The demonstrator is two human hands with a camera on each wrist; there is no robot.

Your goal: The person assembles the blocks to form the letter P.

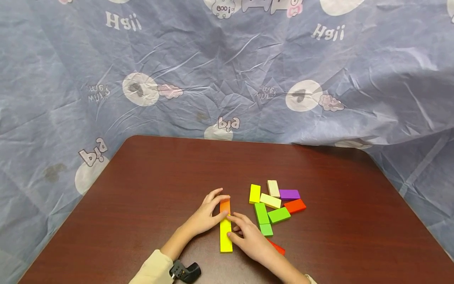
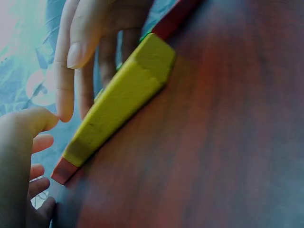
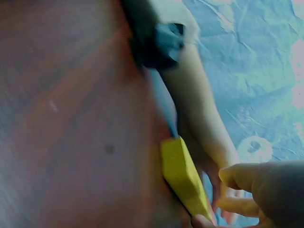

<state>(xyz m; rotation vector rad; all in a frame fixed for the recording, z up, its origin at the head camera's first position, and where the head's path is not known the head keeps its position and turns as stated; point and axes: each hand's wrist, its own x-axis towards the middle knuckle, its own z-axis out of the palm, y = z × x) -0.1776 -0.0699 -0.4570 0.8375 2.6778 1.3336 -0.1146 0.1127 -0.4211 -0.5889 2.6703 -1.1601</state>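
A yellow wooden block (image 1: 225,245) lies lengthwise on the table, its far end meeting an orange block (image 1: 225,206) in one straight row. My left hand (image 1: 205,216) is at the row's left, its fingers arching over the far end of the orange block and its thumb near the seam. From the right, my right hand (image 1: 251,239) reaches over the yellow block with loosely bent fingers; its thumb tip is right at the block's right edge. In the left wrist view the right index fingertip comes close to the left thumb, above the yellow block (image 2: 114,102).
Right of the row lie several loose blocks: yellow (image 1: 254,193), cream (image 1: 273,188), pale yellow (image 1: 270,200), purple (image 1: 289,194), red (image 1: 295,206) and green (image 1: 279,215). Another red block (image 1: 277,247) is partly hidden behind the right forearm. A patterned cloth (image 1: 227,79) hangs behind the brown table (image 1: 159,169).
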